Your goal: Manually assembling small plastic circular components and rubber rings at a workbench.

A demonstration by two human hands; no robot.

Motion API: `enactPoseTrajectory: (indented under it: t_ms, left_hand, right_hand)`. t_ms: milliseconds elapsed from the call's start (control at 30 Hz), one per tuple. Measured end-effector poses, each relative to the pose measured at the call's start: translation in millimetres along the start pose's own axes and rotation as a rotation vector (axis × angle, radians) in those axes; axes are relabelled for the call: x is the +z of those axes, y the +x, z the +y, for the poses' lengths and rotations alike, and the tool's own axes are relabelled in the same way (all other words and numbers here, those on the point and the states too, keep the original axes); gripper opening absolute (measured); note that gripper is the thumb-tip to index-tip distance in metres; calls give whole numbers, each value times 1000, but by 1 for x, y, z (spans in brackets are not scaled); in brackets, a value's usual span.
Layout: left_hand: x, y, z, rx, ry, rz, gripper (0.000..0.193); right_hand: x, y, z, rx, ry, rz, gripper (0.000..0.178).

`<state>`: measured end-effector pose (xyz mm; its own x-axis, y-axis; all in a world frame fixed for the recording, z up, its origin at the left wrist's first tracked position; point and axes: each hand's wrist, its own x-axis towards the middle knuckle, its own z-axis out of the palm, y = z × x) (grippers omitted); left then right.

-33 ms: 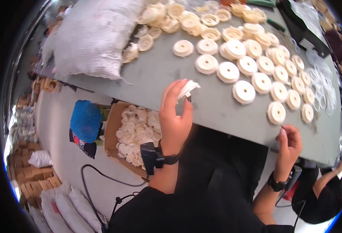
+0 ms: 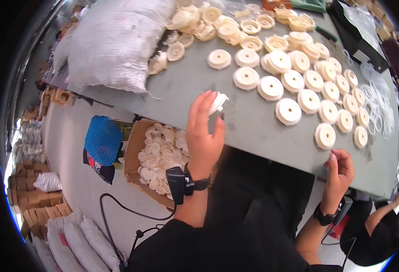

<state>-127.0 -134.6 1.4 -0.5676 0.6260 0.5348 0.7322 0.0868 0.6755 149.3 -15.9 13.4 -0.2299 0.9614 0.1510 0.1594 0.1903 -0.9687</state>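
Observation:
My left hand (image 2: 206,143) is raised over the near edge of the grey table (image 2: 172,97). Its fingers and thumb close on a thin, white round plastic part (image 2: 217,103), tilted, with a small tab showing below; the fingers cover the rest of it. My right hand (image 2: 339,170) is at the near edge further right, fingers curled and thumb tip close to the index fingertip. Anything between those tips is too small or hidden to name. Just beyond them stands a cream disc with a centre hole (image 2: 325,136), the closest of several similar discs (image 2: 288,111) in rough rows.
A bulky white woven sack (image 2: 118,45) lies on the table's left, beside loose cream parts (image 2: 176,51). Clear rings (image 2: 375,109) and a black box (image 2: 360,41) are at the right. Below the table, a cardboard box (image 2: 132,156) holds white parts. Another person (image 2: 374,231) is at lower right.
The view has shifted slightly, so the table and its discs appear a little lower and further right. The white part in my left hand has turned slightly. Both hands keep nearly the same pose.

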Motion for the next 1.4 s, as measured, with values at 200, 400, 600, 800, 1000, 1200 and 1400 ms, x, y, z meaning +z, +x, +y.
enactPoseTrajectory:
  t_ms: [200,400,600,800,1000,1200,1400]
  left_hand:
    - [-6,0,-22,21,571,-273,58]
    - [-9,22,-42,-241,788,-195,68]
    - [20,55,-19,-99,626,-54,68]
    - [66,73,-5,2,464,-316,46]
    - [68,73,-30,114,-74,-38,44]
    - [56,53,42,-572,-1567,-386,43]
    - [108,14,71,-642,-1311,-559,37]
  right_hand:
    - [14,8,15,-1,25,-1,8]
    - [16,10,14,-1,62,27,8]
    - [14,8,18,-48,43,1,9]
    - [11,8,16,-69,70,-42,9]
    - [4,9,17,-41,259,39,12]
    - [-52,34,27,-95,-27,459,17]
    - [-88,63,35,6,-745,336,28]
